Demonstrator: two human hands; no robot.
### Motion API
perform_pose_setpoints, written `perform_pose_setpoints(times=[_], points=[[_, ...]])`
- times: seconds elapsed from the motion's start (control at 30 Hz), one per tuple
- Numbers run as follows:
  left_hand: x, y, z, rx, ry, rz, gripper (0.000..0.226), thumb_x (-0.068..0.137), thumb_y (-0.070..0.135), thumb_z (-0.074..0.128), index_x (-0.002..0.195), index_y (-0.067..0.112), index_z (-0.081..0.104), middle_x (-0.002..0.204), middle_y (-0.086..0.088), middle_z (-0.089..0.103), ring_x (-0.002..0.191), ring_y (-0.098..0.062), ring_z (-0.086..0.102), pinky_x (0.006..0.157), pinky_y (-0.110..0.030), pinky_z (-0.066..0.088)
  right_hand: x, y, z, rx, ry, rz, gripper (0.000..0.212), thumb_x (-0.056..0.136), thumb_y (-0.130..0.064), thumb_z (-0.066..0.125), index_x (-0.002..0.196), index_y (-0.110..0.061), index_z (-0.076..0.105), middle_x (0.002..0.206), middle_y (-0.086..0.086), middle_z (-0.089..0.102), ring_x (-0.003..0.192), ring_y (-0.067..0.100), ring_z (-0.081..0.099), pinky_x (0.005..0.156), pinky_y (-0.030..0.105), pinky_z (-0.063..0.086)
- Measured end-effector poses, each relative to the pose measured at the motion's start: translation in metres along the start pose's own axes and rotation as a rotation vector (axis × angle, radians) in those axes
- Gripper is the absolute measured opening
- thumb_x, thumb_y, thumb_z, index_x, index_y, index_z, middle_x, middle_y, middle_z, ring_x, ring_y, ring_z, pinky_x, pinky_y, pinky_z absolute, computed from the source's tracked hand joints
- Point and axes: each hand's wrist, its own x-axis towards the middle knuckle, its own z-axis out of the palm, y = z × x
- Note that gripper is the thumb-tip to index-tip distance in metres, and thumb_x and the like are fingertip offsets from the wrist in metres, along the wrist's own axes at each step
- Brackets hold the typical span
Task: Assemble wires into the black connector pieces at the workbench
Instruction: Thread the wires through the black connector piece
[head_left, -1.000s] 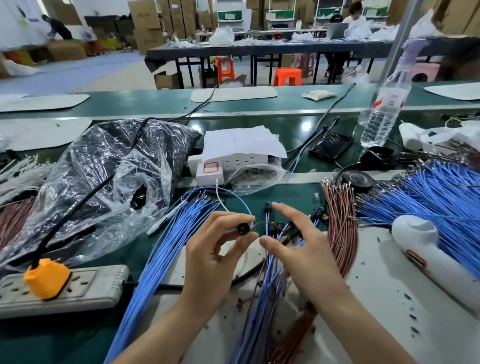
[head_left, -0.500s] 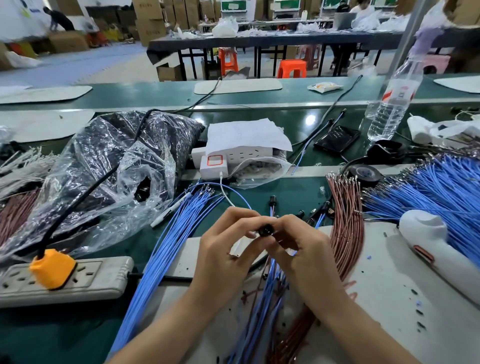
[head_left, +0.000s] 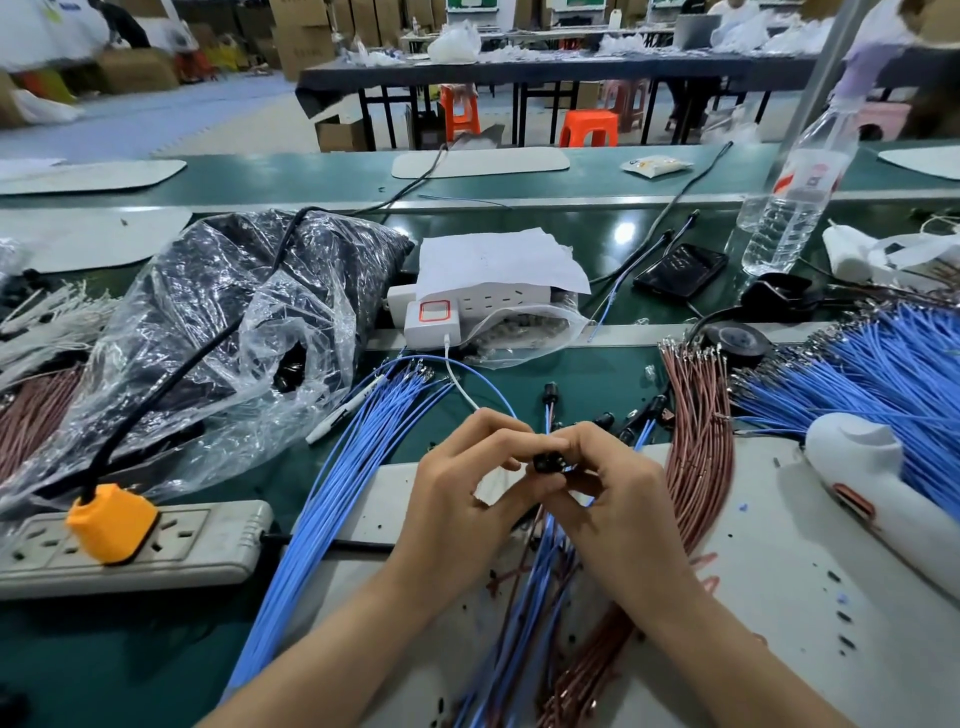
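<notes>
Black connector piece (head_left: 546, 461), seen from the head camera: a small, dark, stubby part with a rounded body, mostly hidden by the fingertips that close on it, so its openings cannot be made out. It is held in the air just above the far edge of the white mat (head_left: 779, 571) on the green bench (head_left: 130, 649). The left hand (head_left: 457, 499) pinches the black connector piece from the left, with its fingers (head_left: 498, 431) curled over the top and the thumb below. The right hand (head_left: 618, 499) meets it from the other side, fingertips (head_left: 576, 441) bent tight against it; whether they also grip a wire cannot be told. Under both hands a bundle of blue wires (head_left: 540, 571) runs along the mat toward the person. A wider fan of blue wires (head_left: 322, 499) crosses the mat's left edge. Brown wires (head_left: 698, 447) curve over the mat just right of the hands. Other small black connectors (head_left: 549, 391) lie just beyond the mat's far edge. A white handheld tool (head_left: 883, 483) lies on the mat's right side. Left of the mat sits a grey power strip (head_left: 156, 545) with an orange plug (head_left: 109, 522) in it, and beyond that a crumpled clear plastic bag (head_left: 234, 332).
</notes>
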Motion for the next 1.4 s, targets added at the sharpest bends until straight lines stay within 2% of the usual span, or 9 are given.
perform_pose_setpoints(times=[0.27,0.57,0.67,0.77,0.87,1.03,1.17,1.23,1.4], points=[[-0.001,-0.004,0.001,-0.031,-0.001,-0.011,0.020,0.081,0.013,0.071,0.101,0.018,0.070,0.091,0.006,0.062,0.084,-0.006,0.058,0.076,-0.020,0.048,0.001,-0.001,0.001,0.017,0.000,0.027,0.014,0.076,0.012,0.069,0.080,0.002,0.060,0.079,0.007,0.065,0.077,0.021,0.065,0.070,0.038,0.055],[-0.004,-0.004,0.002,-0.013,-0.015,0.006,0.018,0.077,0.009,0.075,0.095,0.010,0.070,0.087,0.000,0.063,0.081,-0.010,0.058,0.074,-0.023,0.048,0.001,0.001,0.000,0.004,-0.022,0.010,0.016,0.072,0.018,0.067,0.078,0.005,0.059,0.079,-0.005,0.063,0.073,0.007,0.060,0.067,0.019,0.051],[-0.004,-0.002,0.001,-0.019,-0.014,0.016,0.018,0.077,0.009,0.075,0.095,0.009,0.070,0.087,0.000,0.063,0.081,-0.010,0.058,0.074,-0.023,0.048,0.001,0.000,0.000,-0.009,-0.032,-0.002,0.012,0.072,0.010,0.067,0.078,0.002,0.059,0.078,-0.005,0.063,0.073,0.005,0.060,0.065,0.014,0.046],[-0.005,-0.003,0.002,-0.015,-0.012,0.035,0.017,0.077,0.009,0.075,0.094,0.008,0.070,0.086,0.001,0.063,0.080,-0.008,0.057,0.074,-0.021,0.048,0.001,-0.001,-0.001,-0.039,-0.062,0.007,0.009,0.072,-0.001,0.063,0.081,-0.002,0.062,0.077,-0.001,0.064,0.071,0.010,0.059,0.062,0.021,0.047],[-0.007,-0.006,0.003,0.010,-0.013,0.049,0.016,0.079,0.008,0.074,0.093,0.006,0.070,0.087,0.000,0.062,0.081,-0.006,0.056,0.075,-0.019,0.046,0.000,-0.001,0.000,-0.102,-0.087,0.007,0.014,0.073,0.006,0.067,0.079,-0.004,0.060,0.073,0.004,0.060,0.066,0.017,0.055,0.058,0.027,0.043],[-0.008,-0.008,0.002,0.027,-0.025,0.087,0.014,0.082,0.014,0.073,0.095,0.008,0.069,0.088,-0.001,0.062,0.081,-0.005,0.057,0.072,-0.023,0.049,0.000,0.003,0.001,-0.137,-0.087,0.063,0.021,0.073,0.012,0.065,0.071,-0.006,0.055,0.065,0.002,0.054,0.059,0.014,0.047,0.053,0.023,0.036],[-0.002,-0.007,0.003,-0.110,0.070,-0.051,0.019,0.081,0.009,0.070,0.095,0.020,0.064,0.088,0.009,0.060,0.080,-0.008,0.063,0.071,-0.018,0.051,0.005,0.000,0.001,-0.069,-0.045,0.176,0.015,0.079,0.006,0.069,0.080,-0.007,0.061,0.074,0.002,0.063,0.066,0.010,0.059,0.063,0.017,0.048],[0.000,-0.009,0.001,-0.137,0.103,-0.093,0.018,0.082,0.013,0.069,0.095,0.023,0.062,0.089,0.007,0.060,0.082,-0.011,0.067,0.075,-0.017,0.051,0.011,0.002,-0.003,-0.069,-0.016,0.245,0.026,0.078,0.011,0.065,0.088,-0.012,0.063,0.083,0.000,0.065,0.076,0.008,0.064,0.072,0.017,0.053],[0.004,-0.015,-0.003,-0.128,0.127,-0.125,0.014,0.084,0.022,0.068,0.095,0.028,0.061,0.091,0.006,0.061,0.083,-0.005,0.066,0.076,-0.012,0.049,0.056,0.000,-0.006,-0.289,0.097,0.163,0.027,0.081,0.009,0.059,0.097,-0.009,0.070,0.090,-0.002,0.068,0.078,0.004,0.062,0.075,0.001,0.042]])
